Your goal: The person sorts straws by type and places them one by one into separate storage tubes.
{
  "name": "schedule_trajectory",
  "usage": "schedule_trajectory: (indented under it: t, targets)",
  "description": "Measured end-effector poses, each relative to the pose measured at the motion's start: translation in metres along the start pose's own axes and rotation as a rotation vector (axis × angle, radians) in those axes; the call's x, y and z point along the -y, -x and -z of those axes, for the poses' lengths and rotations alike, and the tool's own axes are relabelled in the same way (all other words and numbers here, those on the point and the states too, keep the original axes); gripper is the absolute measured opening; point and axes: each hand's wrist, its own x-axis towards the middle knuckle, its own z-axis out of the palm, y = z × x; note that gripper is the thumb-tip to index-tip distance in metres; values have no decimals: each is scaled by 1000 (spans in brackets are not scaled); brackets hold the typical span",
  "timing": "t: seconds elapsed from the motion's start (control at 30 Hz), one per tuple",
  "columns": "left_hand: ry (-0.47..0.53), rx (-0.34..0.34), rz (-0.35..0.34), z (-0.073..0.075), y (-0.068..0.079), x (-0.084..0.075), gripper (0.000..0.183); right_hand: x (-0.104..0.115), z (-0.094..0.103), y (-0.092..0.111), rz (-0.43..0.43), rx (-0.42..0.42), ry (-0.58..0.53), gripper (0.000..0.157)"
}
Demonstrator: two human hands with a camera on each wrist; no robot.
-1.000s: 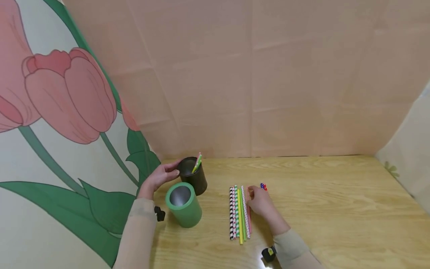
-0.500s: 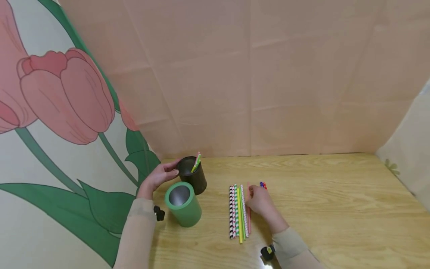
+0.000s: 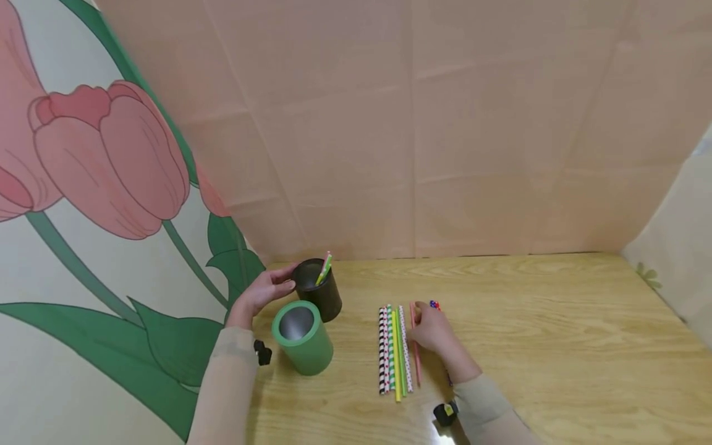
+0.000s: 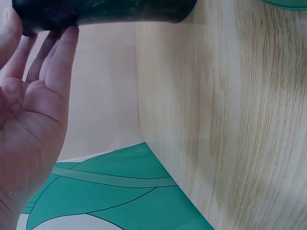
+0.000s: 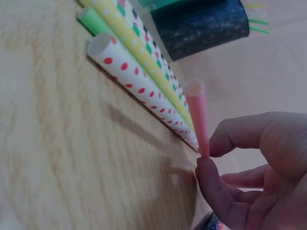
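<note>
My right hand (image 3: pixel 436 330) pinches a pink straw (image 3: pixel 416 361) between thumb and finger. In the right wrist view the straw (image 5: pixel 197 112) tilts up off the wood, its open end raised. Just left of it lies a row of patterned paper straws (image 3: pixel 395 349), striped, dotted and plain. My left hand (image 3: pixel 261 296) holds the side of a black cup (image 3: pixel 325 301) near its rim, thumb in front and fingers behind. A few green, yellow and pink straws (image 3: pixel 324 269) lean inside that cup. The left wrist view shows the fingertips against the dark cup (image 4: pixel 110 10).
A green cup (image 3: pixel 311 352) stands in front of the black one. Partly hidden by my right hand is a blue, red and white straw (image 3: pixel 434 305). The wooden tabletop (image 3: pixel 556 334) meets a covered back wall (image 3: pixel 445 154); a tulip-painted wall (image 3: pixel 117 167) rises at left.
The pink straw has come away from the row slightly to the right, now slanted in my right hand's pinch. My left hand stays at the black cup.
</note>
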Motion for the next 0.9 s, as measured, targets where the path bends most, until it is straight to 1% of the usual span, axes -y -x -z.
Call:
schedule_trajectory:
  t: [0.13,0.23,0.33,0.4,0.53,0.6,0.73,0.9]
  targets:
    - [-9,4,-14,-1,0,0,63,-1,3,2,-32,10,-35,91]
    - [-11,12,-25,-1,0,0,62,-4,4,2,-21,2,-43,89]
    - [-1,17,-26,-2,1,0,61,-7,4,2,-6,0,-77,85]
    - [7,22,-29,-2,1,0,61,-9,5,3,-7,9,-139,81]
    - [7,11,-22,-2,3,-1,61,-10,8,7,-25,32,-271,77]
    - [7,6,-15,-2,3,-1,61,-11,10,9,-32,35,-303,76]
    - [4,7,-18,-2,3,-1,62,-12,17,12,-28,55,-332,75]
    - [8,4,-14,-4,2,-2,62,-18,27,11,-17,106,-452,69]
